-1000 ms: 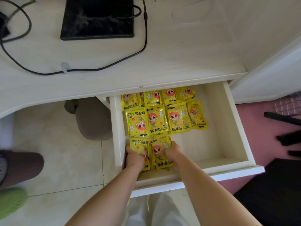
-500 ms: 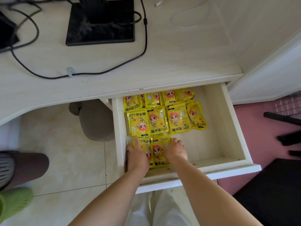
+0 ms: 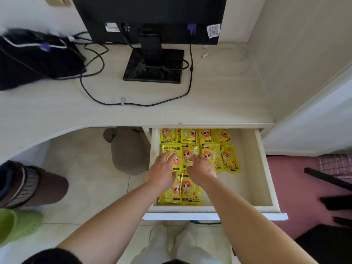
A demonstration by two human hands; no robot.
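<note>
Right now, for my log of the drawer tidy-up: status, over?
Left hand, right hand open, flat on middle-row hand-warmer packets. Packets lie in rows, left side of drawer. No obstruction.

Both hands flat on yellow packets (image 3: 211, 159) in open drawer (image 3: 253, 168), frame centre: left hand (image 3: 162, 171), right hand (image 3: 200, 168). Monitor (image 3: 152, 18) at top.

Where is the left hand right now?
In the head view, the left hand lies on the yellow hand warmer packets near the drawer's left wall, just left of the right hand.
</note>
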